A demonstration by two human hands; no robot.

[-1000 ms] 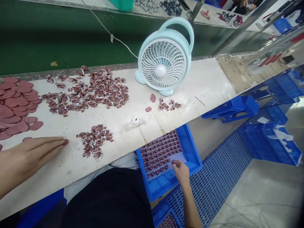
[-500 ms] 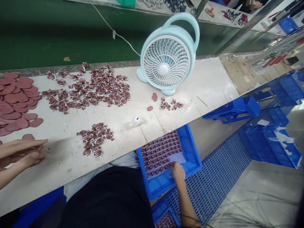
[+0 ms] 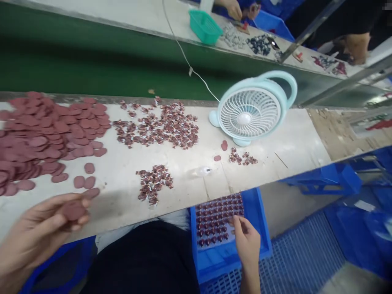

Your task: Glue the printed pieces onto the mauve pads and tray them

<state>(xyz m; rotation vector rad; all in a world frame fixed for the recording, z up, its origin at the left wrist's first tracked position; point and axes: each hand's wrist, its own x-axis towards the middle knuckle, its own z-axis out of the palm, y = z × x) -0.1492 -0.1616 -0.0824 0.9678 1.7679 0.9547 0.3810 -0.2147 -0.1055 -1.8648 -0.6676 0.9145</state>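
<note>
My left hand [image 3: 52, 228], at the table's near left, is closed round a flat reddish-brown oval piece [image 3: 74, 210]. Just beyond its fingertips lies another oval piece [image 3: 92, 193]. A large heap of such flat pieces [image 3: 55, 130] spreads behind that hand. Over the right side of a blue crate [image 3: 203, 267], my right hand [image 3: 248, 241] has loosely bent, parted fingers, with nothing visible between them. Inside the crate stand rows of small dark brown parts [image 3: 217, 218] on a pale sheet. The fingertips are close to the ends of these rows; contact cannot be made out.
Small brown pieces with white bits lie in a big pile [image 3: 171, 126] and a smaller pile [image 3: 154, 181]. A light-blue fan [image 3: 249, 112] stands towards the back. A small clear-and-white object [image 3: 202, 171] lies near the front edge. Another person's hands [image 3: 234, 9] are beyond the green partition.
The view has swung left. My left hand, earlier near the other hand-like shape at the table's left, now shows a flat oval piece. My right hand has drawn slightly away from the rows.
</note>
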